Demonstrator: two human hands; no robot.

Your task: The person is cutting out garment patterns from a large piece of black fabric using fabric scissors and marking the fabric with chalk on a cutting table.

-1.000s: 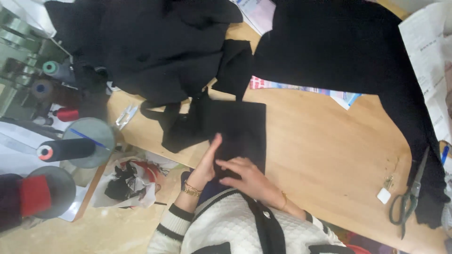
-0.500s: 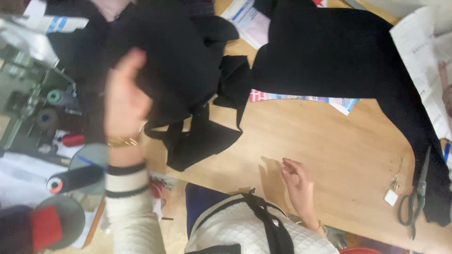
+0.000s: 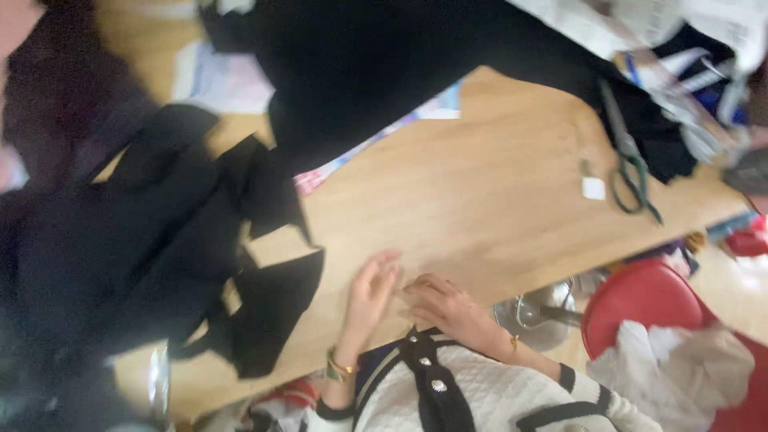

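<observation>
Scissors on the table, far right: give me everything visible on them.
The scissors lie flat on the bare wooden table, near its far right corner. The handle loops look dark green and point toward the table's near edge; the long grey blades run away from them toward a pile of dark cloth, and the tips seem to reach it. They look closed, though motion blur hides detail. A small white tag lies just beside the handles. Neither hand is near them.
</observation>
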